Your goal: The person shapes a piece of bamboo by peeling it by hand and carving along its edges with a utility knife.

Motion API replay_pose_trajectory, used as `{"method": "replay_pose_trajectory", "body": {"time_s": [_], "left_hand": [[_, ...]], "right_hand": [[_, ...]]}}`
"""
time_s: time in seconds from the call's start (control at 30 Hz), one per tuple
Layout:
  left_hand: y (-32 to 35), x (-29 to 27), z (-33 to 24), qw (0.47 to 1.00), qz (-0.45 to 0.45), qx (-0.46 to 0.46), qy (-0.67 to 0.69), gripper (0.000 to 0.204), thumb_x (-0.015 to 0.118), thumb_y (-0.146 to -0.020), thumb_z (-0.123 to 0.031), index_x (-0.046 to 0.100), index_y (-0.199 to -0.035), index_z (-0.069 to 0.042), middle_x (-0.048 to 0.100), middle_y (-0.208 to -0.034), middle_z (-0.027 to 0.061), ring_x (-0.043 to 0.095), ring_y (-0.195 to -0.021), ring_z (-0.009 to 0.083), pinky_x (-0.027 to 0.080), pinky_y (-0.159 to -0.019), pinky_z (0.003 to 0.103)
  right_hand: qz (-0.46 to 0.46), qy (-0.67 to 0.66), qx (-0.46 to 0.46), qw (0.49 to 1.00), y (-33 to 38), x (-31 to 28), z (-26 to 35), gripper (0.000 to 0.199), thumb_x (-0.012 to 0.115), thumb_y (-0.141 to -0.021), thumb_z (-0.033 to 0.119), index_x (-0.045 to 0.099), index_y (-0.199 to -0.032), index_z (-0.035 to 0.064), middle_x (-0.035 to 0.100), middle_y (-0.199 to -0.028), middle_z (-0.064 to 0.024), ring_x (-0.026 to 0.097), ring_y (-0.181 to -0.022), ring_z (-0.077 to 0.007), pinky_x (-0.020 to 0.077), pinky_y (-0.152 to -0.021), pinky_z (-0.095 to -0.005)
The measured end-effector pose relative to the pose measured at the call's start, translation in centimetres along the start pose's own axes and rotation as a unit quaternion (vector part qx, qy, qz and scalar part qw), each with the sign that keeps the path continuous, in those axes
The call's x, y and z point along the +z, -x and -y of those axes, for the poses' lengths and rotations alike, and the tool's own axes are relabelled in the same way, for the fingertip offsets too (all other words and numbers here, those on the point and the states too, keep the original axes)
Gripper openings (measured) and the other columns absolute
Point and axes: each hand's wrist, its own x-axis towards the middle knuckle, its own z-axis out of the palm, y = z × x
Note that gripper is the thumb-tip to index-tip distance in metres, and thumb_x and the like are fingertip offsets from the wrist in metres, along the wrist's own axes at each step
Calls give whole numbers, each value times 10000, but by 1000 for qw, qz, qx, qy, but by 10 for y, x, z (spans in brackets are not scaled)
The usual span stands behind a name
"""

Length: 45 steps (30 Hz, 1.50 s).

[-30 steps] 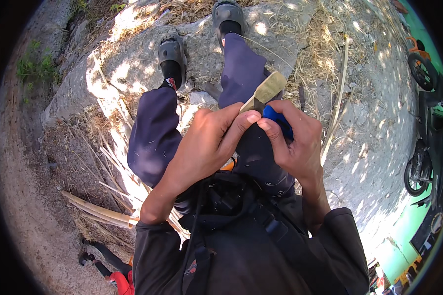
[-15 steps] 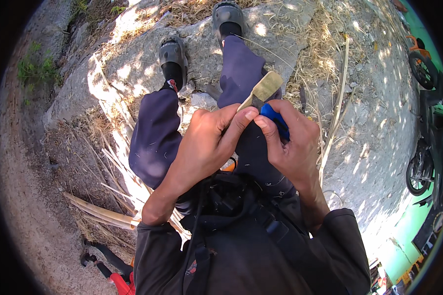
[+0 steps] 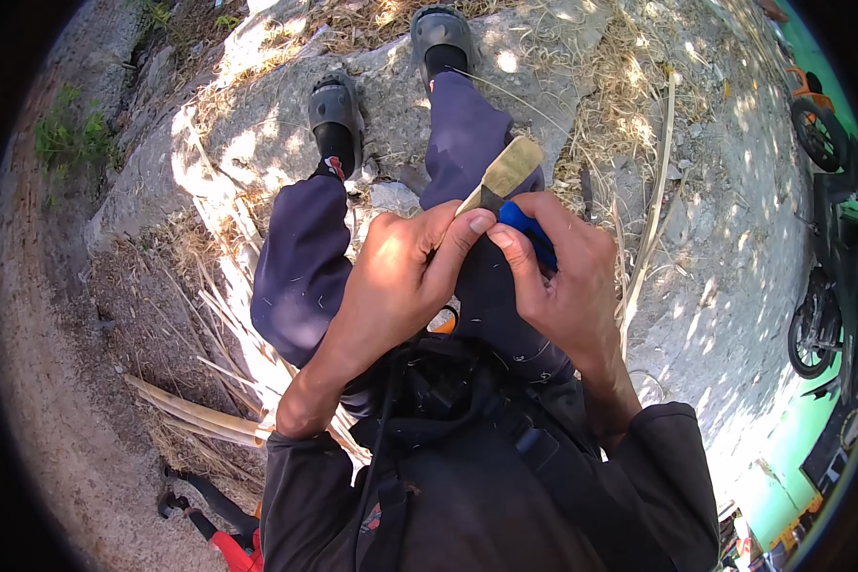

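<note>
My left hand (image 3: pixel 405 257) is closed around the lower part of a flat, pale bamboo piece (image 3: pixel 512 165), whose broad rounded end sticks out past my fingertips. In my right hand (image 3: pixel 574 276) is a knife with a blue handle (image 3: pixel 532 232). Its short dark blade (image 3: pixel 491 199) rests against the edge of the bamboo piece, close to my left thumb. Both thumbs nearly meet below the blade. The two hands are held above my right leg. My fingers hide the lower end of the bamboo and part of the handle.
Long bamboo strips (image 3: pixel 205 415) lie to the left, and another strip (image 3: pixel 653 210) runs along the right. Shavings (image 3: pixel 629 105) litter the stony ground. Motorbikes (image 3: pixel 815 329) stand at the far right by a green wall. A person in red (image 3: pixel 234 548) shows at lower left.
The bamboo piece has shifted slightly left and tilted a little. The knife has moved slightly left with it, and more of the dark blade shows against the edge.
</note>
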Motion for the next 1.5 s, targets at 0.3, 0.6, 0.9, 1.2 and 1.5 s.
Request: {"method": "replay_pose_trajectory", "body": {"time_s": [0.3, 0.6, 0.9, 1.2, 1.5], "left_hand": [[-3, -2, 0, 1000, 1, -9, 23, 247, 628, -1079, -192, 732, -998, 17, 463, -576, 154, 408, -480, 138, 347, -477, 355], [4, -13, -4, 996, 69, -47, 44, 378, 546, -1127, -280, 665, -967, 42, 484, -603, 101, 399, -553, 113, 369, -525, 336], [-6, -30, -19, 973, 154, -137, 100, 398, 419, -1162, -403, 490, -964, -65, 437, -571, -18, 393, -459, 72, 325, -449, 261], [2, -23, -9, 984, 88, -32, -149, 438, 458, -1148, -374, 499, -984, 30, 429, -633, 199, 439, -562, 321, 338, -596, 455], [-5, -54, -36, 938, 229, -73, -251, 588, 510, -1108, -457, 673, -880, 60, 540, -607, 232, 571, -592, 422, 419, -604, 510]], "right_hand": [[-45, 25, 1, 999, 0, 8, 6, 198, 740, -981, 193, 648, -1053, 33, 693, -864, -151, 698, -728, -366, 525, -607, -441], [36, -191, 73, 978, 13, -14, -12, 268, 691, -1022, 192, 585, -1204, 26, 647, -821, -97, 628, -700, -181, 476, -652, -299], [80, -256, 145, 952, 16, -20, -13, 196, 562, -1100, 182, 610, -1189, 14, 602, -752, -42, 573, -658, -114, 454, -619, -290], [53, -158, 109, 980, 10, -6, -8, 180, 589, -1084, 166, 632, -1159, 8, 718, -867, -108, 677, -699, -226, 487, -644, -347], [-16, -276, 160, 948, 16, -18, -8, 348, 753, -1000, 185, 692, -1310, 38, 623, -799, 54, 492, -701, -17, 385, -652, -203]]}}
